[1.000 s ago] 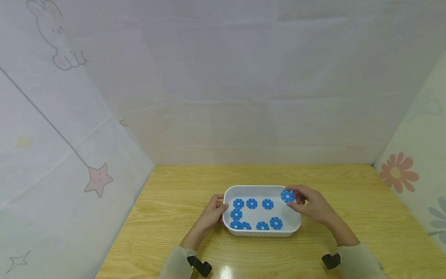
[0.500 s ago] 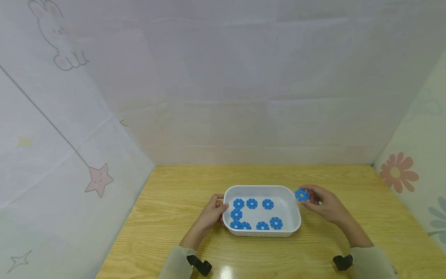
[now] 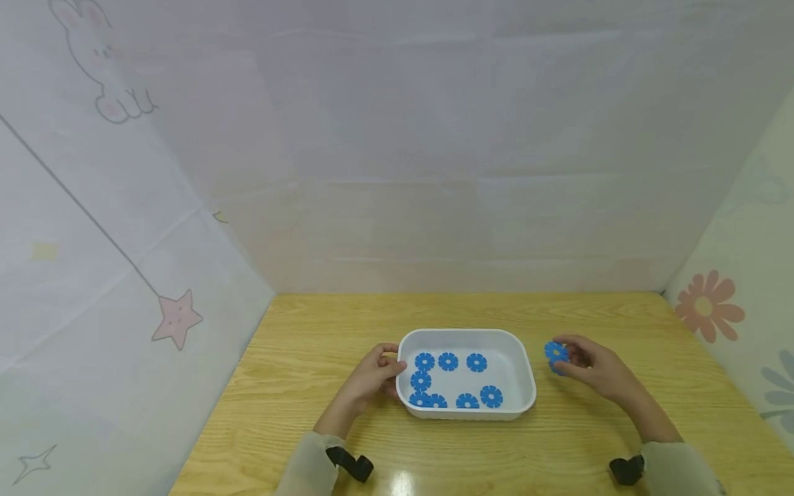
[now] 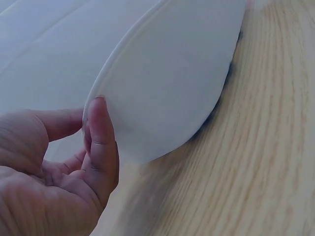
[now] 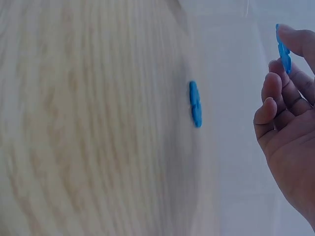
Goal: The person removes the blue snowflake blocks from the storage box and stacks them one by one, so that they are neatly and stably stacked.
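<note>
My left hand (image 3: pixel 370 375) grips the left end of a white plastic tub (image 3: pixel 457 381), thumb on one side of the rim and fingers on the other. Inside the tub lie several blue flower-shaped notched discs (image 3: pixel 476 363), mostly along its left and near sides. To the right of the tub, my right hand (image 3: pixel 592 370) pinches one blue notched disc (image 3: pixel 556 350) above the table. A second blue disc (image 5: pixel 195 104) shows low over the wood in the right wrist view; in the head view my thumb and the held disc partly hide it.
The tub stands on a wooden table (image 3: pixel 471 455). Pale cloth walls (image 3: pixel 459 172) with printed drawings rise behind the table and on both sides. Black straps (image 3: pixel 626 470) circle both wrists.
My right hand has carried the pinched disc rightward, from over the tub's right end to above the table beside it. The left hand stays on the rim.
</note>
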The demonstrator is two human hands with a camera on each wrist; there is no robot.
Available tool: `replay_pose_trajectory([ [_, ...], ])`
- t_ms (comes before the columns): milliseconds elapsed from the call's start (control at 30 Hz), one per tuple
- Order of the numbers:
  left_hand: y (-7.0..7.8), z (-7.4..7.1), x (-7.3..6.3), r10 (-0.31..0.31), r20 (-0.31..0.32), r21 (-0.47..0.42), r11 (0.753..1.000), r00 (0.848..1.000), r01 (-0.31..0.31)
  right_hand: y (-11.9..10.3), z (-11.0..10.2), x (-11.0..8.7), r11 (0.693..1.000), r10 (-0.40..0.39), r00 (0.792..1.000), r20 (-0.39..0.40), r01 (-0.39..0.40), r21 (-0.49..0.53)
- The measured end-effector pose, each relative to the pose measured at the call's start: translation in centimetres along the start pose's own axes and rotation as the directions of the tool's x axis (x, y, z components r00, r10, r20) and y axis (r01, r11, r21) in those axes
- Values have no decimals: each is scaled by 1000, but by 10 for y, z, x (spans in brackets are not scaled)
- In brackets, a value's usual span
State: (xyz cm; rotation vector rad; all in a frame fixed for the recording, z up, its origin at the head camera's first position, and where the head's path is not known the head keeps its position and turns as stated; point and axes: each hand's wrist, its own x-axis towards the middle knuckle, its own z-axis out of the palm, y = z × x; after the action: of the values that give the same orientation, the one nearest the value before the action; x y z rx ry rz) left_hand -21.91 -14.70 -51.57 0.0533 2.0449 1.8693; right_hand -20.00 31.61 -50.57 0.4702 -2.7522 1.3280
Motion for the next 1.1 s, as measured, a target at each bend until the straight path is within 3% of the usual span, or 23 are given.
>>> replay_pose_trajectory([
  [567,1,-1,-1,3,17,-71,997,1000,-2,25,-11,-2,997,80,996,49,-80,-3],
  [1100,0,1,-2,8,14,-56,998,1000,-8,43,-11,1,975,204,976,79,-195,-111],
])
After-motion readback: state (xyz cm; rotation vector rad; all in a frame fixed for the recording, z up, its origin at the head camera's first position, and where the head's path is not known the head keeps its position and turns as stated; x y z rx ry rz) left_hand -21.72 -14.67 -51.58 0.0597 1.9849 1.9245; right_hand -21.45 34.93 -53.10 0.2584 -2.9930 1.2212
